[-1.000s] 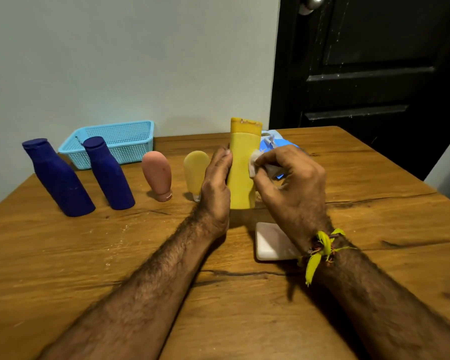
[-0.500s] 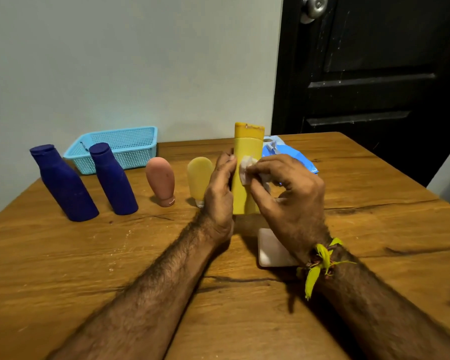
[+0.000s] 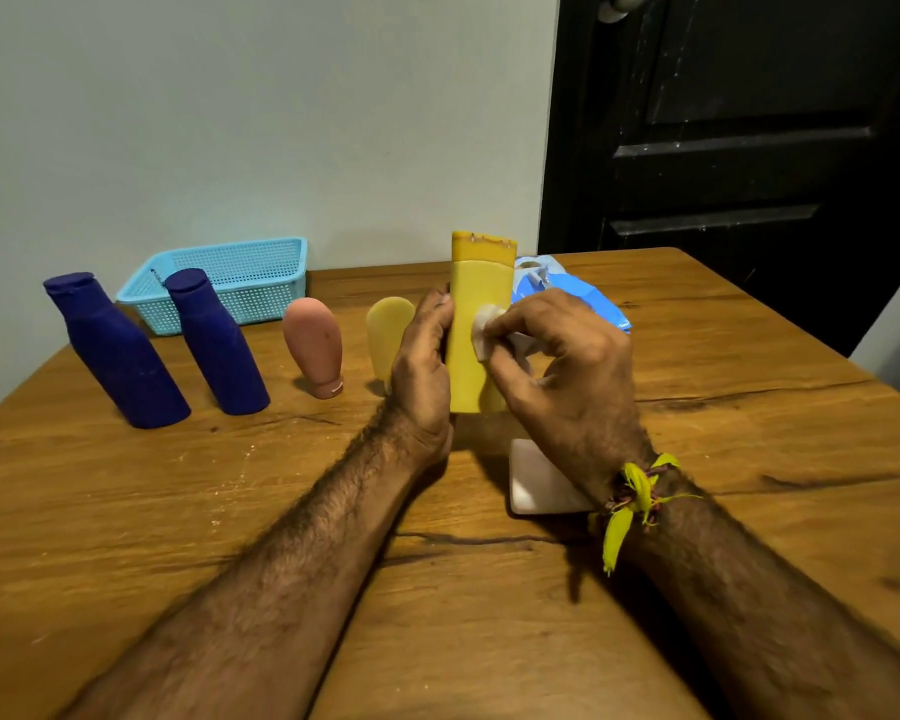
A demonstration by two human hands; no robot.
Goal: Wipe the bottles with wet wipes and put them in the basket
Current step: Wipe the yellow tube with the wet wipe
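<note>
Against a pale wall and a black panelled door (image 3: 739, 148), a grained wooden bench (image 3: 723, 366) with dark cracks carries a row of plastic bottles. At centre, a tall, flat-sided yellow plastic bottle (image 3: 476, 314) with a darker yellow cap stands upright on the bench; its smooth face carries no readable label. The left hand (image 3: 421, 366) grips its left edge, fingers curled round the side, while the right hand (image 3: 567, 366) pinches a crumpled white wet wipe (image 3: 484, 330) against the bottle's front. A yellow thread band (image 3: 632, 491) circles the right wrist. To the left stand two matte dark blue bottles (image 3: 120, 356) (image 3: 217, 345), a rounded pink bottle (image 3: 314, 345) set cap-down, and a small pale yellow bottle (image 3: 388, 330). A light blue perforated plastic basket (image 3: 240, 283) sits at the wall. A glossy blue wipes packet (image 3: 572, 293) lies behind the hands, and a white rounded slab (image 3: 536, 485) lies flat under the right wrist.
</note>
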